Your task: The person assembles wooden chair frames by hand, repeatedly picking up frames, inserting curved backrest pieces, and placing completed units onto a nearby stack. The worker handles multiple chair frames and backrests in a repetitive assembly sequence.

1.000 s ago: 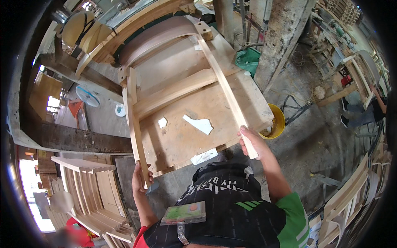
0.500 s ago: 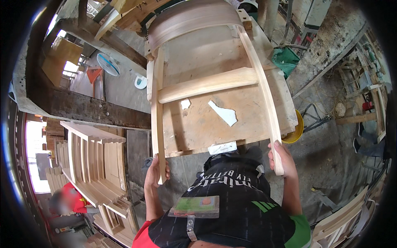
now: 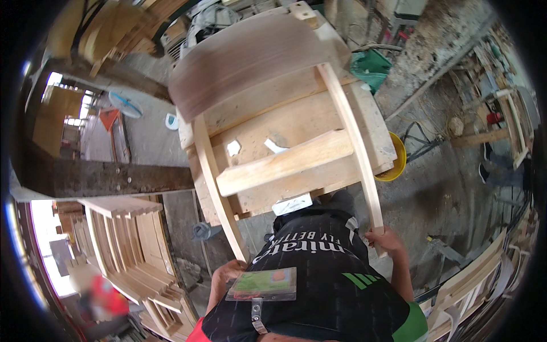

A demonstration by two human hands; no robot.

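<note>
A pale wooden chair-back frame (image 3: 288,162) is tilted over the workbench, with two long posts joined by a crossbar. Its wide, darker curved top panel (image 3: 245,62) is at the far end, smeared by motion. My left hand (image 3: 228,271) is closed around the near end of the left post, close to my shirt. The near end of the right post is gripped by my right hand (image 3: 388,240). Beneath the frame, a white scrap (image 3: 233,148) and a longer white piece (image 3: 275,146) lie on the wooden bench top (image 3: 285,122); the frame's crossbar partly covers the longer one.
Stacked wooden chair parts (image 3: 122,242) stand at the left, near a person in red (image 3: 105,296). A yellow bucket (image 3: 399,159) and a green container (image 3: 370,69) sit right of the bench. A dark beam (image 3: 108,176) runs along the left. More wooden parts (image 3: 470,296) are at lower right.
The frame has come nearer to my body and tipped, its curved panel now showing its broad face. Both hands have moved down toward me, still gripping the posts.
</note>
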